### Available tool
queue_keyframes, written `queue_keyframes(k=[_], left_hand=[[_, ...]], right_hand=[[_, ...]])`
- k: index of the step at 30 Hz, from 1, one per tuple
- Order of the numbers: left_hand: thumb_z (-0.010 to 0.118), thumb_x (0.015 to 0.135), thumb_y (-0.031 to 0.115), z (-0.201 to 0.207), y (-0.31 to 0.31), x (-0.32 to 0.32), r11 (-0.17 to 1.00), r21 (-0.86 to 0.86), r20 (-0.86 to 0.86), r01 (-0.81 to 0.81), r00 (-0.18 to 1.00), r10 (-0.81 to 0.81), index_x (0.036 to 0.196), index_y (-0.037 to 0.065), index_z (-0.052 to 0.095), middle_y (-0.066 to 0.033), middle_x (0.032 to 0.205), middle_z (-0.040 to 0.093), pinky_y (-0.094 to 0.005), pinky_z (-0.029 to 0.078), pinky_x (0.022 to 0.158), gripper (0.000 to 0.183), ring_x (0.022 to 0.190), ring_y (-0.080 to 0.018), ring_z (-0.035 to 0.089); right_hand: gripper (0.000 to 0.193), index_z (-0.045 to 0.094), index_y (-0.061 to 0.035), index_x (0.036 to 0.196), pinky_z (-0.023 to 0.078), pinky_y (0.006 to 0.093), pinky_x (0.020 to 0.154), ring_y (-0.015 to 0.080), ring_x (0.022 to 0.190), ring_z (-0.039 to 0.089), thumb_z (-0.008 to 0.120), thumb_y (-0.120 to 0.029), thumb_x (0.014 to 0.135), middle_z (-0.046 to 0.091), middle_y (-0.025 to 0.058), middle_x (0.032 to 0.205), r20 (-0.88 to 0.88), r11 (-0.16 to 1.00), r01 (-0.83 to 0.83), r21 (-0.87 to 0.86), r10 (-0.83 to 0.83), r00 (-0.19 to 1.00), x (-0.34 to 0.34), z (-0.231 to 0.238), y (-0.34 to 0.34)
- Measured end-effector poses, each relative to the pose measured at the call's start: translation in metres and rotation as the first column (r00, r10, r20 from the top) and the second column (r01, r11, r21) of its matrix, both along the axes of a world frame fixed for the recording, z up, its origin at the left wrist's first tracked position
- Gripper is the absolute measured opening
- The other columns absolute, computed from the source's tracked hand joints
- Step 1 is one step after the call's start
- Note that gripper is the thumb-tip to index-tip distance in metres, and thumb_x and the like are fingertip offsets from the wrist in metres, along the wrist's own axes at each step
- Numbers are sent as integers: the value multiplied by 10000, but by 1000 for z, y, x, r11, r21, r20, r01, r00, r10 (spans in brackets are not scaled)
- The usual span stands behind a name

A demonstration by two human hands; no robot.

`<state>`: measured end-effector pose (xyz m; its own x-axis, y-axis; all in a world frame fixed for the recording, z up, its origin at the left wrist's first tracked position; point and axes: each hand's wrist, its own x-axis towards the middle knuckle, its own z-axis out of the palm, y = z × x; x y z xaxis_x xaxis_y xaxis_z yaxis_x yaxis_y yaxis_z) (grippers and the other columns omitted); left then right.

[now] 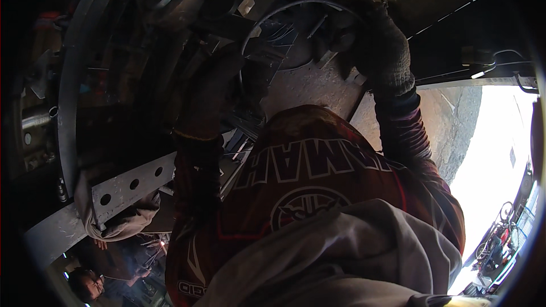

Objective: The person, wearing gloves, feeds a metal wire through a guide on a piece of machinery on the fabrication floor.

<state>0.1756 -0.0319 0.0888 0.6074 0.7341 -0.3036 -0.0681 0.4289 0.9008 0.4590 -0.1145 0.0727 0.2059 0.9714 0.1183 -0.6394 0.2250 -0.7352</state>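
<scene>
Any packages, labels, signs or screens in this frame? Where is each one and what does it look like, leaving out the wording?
No packages, signs or screens show.
Shirt print: centre, on the person's dark red shirt, white block lettering arched across the chest.
Round emblem: just below the lettering, white outline on red, partly covered by grey cloth.
Small print: lower left of the shirt, white on dark, too small to make out.

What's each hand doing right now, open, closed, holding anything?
Left hand: gloved, at the thin wire ring; grip too dark to tell.
Right hand: gloved, closed on the wire ring's right side.
</scene>
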Motion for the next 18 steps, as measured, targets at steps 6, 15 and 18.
queue_keyframes(k=[6,15,18], left_hand=[[514,1024,174,11,-6,6,987,154,-171,-48,982,74,1329,29,557,-61,1072,644,-258,543,693,340,884,-128,650],[638,874,-53,-1,0,-17,981,155,-130,116,987,-96,1344,23,543,-81,1043,650,-280,548,732,486,928,-157,655],[624,939,86,0,-17,-18,924,381,-193,27,980,51,1250,19,611,-80,1012,682,-287,548,729,318,895,-164,670]], right_hand=[[441,491,-20,1407,587,282,777,182,974,699,434,-305,1076,660,121,1227,669,987,132,-93,-36,742,16,-10,-5],[344,558,-56,1356,565,303,837,149,993,676,541,-93,1015,667,69,1226,944,981,138,135,-170,284,26,-44,-8],[339,560,-52,1350,534,290,866,107,1029,637,551,-123,1019,666,45,1202,814,987,157,-21,-75,576,6,-47,-5]])
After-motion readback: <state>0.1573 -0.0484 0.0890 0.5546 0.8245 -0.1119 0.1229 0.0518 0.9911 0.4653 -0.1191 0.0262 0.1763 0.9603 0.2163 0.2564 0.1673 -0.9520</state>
